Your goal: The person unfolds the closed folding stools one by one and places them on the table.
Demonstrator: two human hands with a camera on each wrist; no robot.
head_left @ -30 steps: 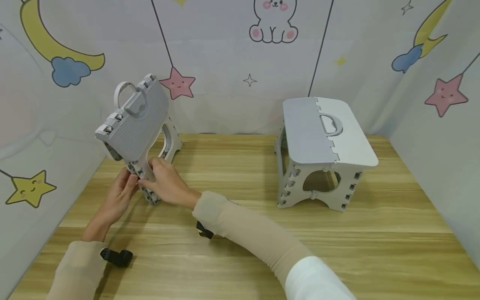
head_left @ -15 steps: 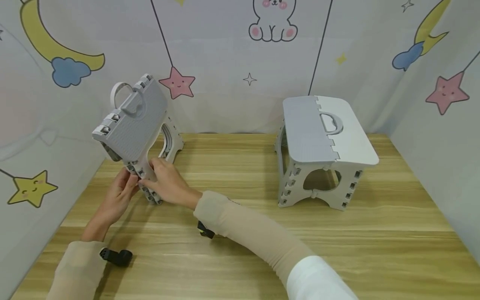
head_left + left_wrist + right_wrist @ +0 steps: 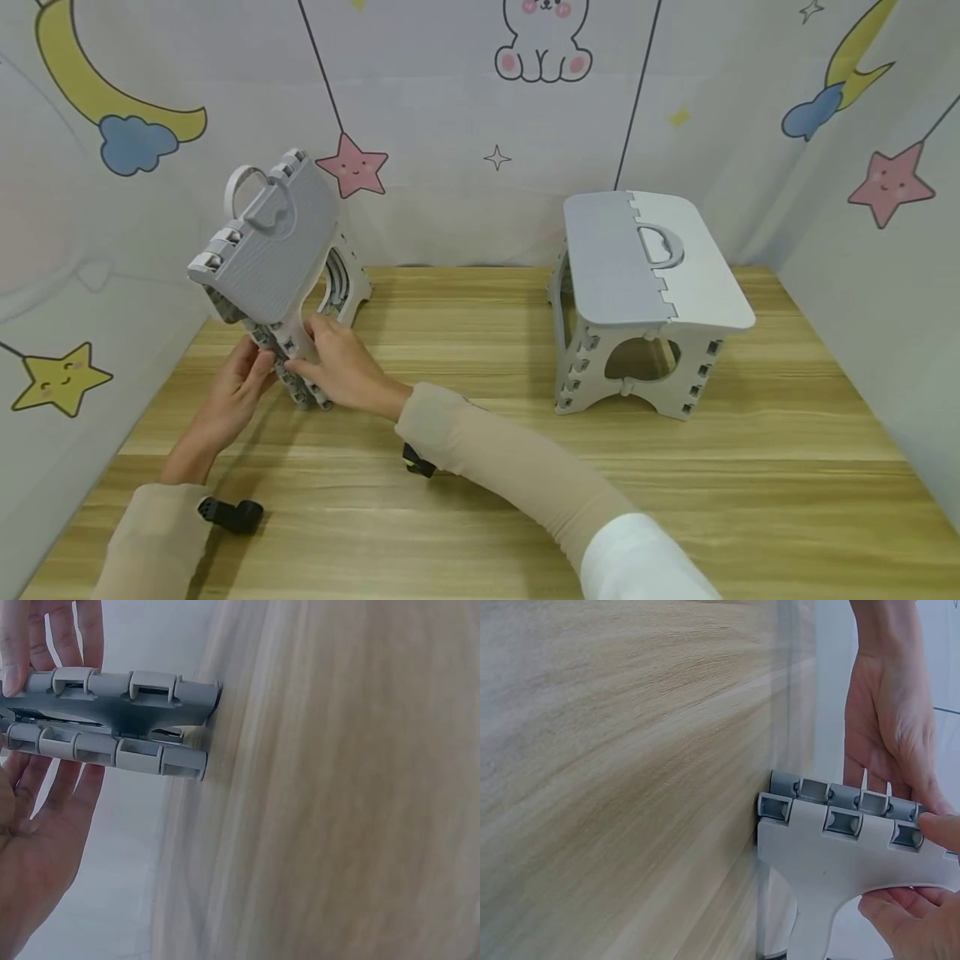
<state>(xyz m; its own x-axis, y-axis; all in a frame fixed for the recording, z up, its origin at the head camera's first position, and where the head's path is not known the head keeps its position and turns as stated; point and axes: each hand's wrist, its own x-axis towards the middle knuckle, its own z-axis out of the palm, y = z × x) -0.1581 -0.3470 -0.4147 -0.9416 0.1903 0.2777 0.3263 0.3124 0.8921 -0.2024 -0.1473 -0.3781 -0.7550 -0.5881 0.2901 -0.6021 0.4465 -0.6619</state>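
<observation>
A partly folded grey-and-white folding stool [image 3: 281, 246] stands at the left of the table, its two top halves tilted up with the looped handle at the peak. The left hand [image 3: 228, 396] holds the left leg panel near the front edge. On the right leg panel, the right hand [image 3: 341, 371] grips, thumb on the front hinge edge and fingers in the cutout. In the left wrist view, a narrow gap parts the two hinged leg edges [image 3: 105, 750]. White leg panel [image 3: 817, 855] and thumb show in the right wrist view.
A second, fully unfolded stool [image 3: 660, 258] stands on the right side of the wooden table [image 3: 480, 517]. Cloth walls printed with stars and moons [image 3: 420, 200] enclose the back and both sides. A black camera [image 3: 232, 515] is on the left wrist.
The right hand has moved slightly right, drawing the right leg panel with it. The front leg edges of the left stool stand a little farther apart. The left hand stays nearly in place.
</observation>
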